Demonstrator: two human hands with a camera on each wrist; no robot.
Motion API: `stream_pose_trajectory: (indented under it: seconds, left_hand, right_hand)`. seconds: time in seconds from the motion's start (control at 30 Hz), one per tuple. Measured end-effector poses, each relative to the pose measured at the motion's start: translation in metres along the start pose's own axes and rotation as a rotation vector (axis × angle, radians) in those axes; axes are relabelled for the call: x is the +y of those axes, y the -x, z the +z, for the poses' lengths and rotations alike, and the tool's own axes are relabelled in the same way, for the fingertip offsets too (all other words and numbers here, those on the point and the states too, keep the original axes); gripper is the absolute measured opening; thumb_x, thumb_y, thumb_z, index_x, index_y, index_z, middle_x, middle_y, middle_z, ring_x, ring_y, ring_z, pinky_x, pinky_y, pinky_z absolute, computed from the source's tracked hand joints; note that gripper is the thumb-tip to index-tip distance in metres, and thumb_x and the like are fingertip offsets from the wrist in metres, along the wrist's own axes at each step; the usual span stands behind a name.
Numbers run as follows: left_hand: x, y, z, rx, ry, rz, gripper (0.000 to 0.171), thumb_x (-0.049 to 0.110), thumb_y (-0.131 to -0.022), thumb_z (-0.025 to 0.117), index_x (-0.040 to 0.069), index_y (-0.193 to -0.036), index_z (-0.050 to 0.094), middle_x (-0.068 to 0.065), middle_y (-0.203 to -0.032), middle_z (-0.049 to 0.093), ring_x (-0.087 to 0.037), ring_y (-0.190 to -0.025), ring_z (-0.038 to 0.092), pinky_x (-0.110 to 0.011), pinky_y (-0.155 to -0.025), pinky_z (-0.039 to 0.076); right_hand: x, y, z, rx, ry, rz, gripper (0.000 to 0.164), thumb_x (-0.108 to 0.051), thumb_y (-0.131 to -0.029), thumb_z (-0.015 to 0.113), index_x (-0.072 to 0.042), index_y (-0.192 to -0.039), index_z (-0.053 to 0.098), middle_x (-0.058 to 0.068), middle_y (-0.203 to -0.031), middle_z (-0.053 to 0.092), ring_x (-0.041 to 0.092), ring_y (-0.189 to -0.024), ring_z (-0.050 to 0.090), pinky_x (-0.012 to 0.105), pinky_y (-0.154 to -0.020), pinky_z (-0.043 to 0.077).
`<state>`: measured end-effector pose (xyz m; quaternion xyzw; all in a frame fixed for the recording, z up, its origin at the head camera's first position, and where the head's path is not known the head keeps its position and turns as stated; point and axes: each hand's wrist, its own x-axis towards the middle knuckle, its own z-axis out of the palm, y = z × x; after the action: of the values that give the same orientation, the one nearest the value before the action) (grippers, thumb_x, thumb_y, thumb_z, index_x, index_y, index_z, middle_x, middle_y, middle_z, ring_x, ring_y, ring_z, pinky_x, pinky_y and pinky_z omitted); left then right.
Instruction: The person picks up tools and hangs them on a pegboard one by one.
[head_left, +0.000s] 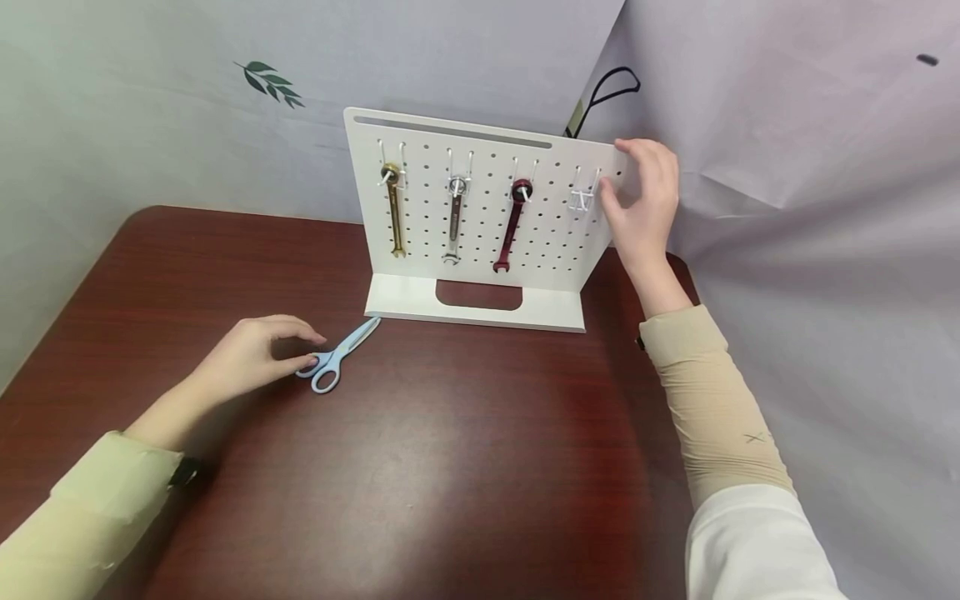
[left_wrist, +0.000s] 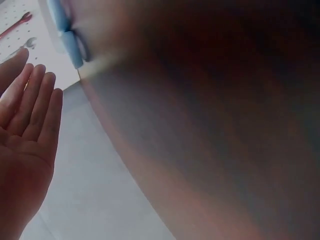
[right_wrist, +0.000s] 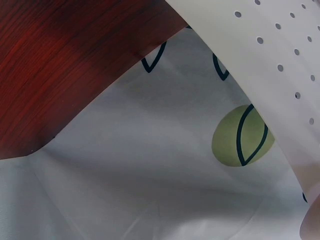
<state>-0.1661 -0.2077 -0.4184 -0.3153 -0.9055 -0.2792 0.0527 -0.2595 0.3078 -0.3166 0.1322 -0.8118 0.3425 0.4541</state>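
Note:
A white pegboard stand (head_left: 480, 258) stands upright on the table. My right hand (head_left: 648, 204) grips its upper right corner, thumb on the front face and fingers at the edge. In the right wrist view the board (right_wrist: 270, 55) slants across the right side, with a bit of a finger (right_wrist: 311, 222) below. Light blue scissors (head_left: 337, 358) lie on the table, blades towards the board's base. Over their handles is my left hand (head_left: 251, 354), fingers loosely extended and thumb tip overlapping a loop. The left wrist view shows straight fingers (left_wrist: 37, 105) near the scissors (left_wrist: 72, 47).
Wire hooks on the board carry a gold wrench (head_left: 395, 217), a silver wrench (head_left: 454, 221) and a dark red wrench (head_left: 512, 229). Another hook (head_left: 581, 198) at the right holds nothing. A pale patterned curtain (head_left: 180, 100) hangs behind the brown table (head_left: 420, 467).

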Motion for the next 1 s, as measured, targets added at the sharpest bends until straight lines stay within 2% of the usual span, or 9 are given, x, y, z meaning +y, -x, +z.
stream_pose_trajectory:
  seconds: [0.13, 0.37, 0.57, 0.77, 1.0]
  left_hand:
    - [-0.003, 0.008, -0.002, -0.041, -0.024, 0.008, 0.037, 0.001, -0.074, 0.093, 0.018, -0.105, 0.083, 0.008, -0.102, 0.079, -0.014, -0.091, 0.071, -0.006, -0.083, 0.045]
    - [-0.008, 0.018, -0.005, -0.078, -0.069, -0.001, 0.042, 0.007, -0.072, 0.097, 0.019, -0.11, 0.082, 0.008, -0.106, 0.079, -0.018, -0.094, 0.074, -0.009, -0.085, 0.047]
    - [-0.011, 0.02, -0.002, -0.089, -0.08, 0.039, 0.047, 0.008, -0.069, 0.099, 0.016, -0.111, 0.081, 0.006, -0.108, 0.079, -0.018, -0.095, 0.074, -0.008, -0.087, 0.047]
    - [-0.013, 0.019, 0.0, -0.105, -0.104, 0.046, 0.049, 0.007, -0.068, 0.098, 0.014, -0.113, 0.08, 0.002, -0.111, 0.079, -0.02, -0.099, 0.073, -0.022, -0.086, 0.052]
    - [-0.016, 0.017, 0.002, -0.118, -0.096, 0.073, 0.05, 0.005, -0.068, 0.098, 0.012, -0.114, 0.08, 0.001, -0.111, 0.078, -0.021, -0.1, 0.072, -0.03, -0.086, 0.055]
  right_hand:
    - [0.0, 0.0, 0.001, -0.001, -0.002, 0.003, 0.037, 0.001, -0.088, 0.077, 0.0, -0.125, 0.073, 0.019, -0.126, 0.071, 0.036, -0.127, 0.059, 0.037, -0.118, 0.039]
    - [0.0, 0.0, 0.0, 0.004, -0.005, 0.007, 0.036, 0.001, -0.088, 0.077, 0.0, -0.125, 0.073, 0.019, -0.126, 0.072, 0.036, -0.127, 0.059, 0.037, -0.118, 0.039]
    - [-0.001, 0.0, 0.001, 0.003, -0.003, 0.007, 0.037, 0.001, -0.088, 0.077, 0.0, -0.125, 0.073, 0.019, -0.126, 0.072, 0.035, -0.127, 0.059, 0.037, -0.119, 0.039]
    - [-0.001, 0.001, 0.001, 0.005, -0.002, 0.006, 0.037, 0.002, -0.088, 0.077, 0.0, -0.125, 0.073, 0.019, -0.126, 0.072, 0.035, -0.127, 0.059, 0.037, -0.118, 0.039]
    - [-0.001, 0.001, 0.002, 0.009, -0.003, 0.004, 0.037, 0.001, -0.088, 0.077, 0.0, -0.125, 0.073, 0.019, -0.126, 0.072, 0.035, -0.127, 0.059, 0.037, -0.119, 0.039]
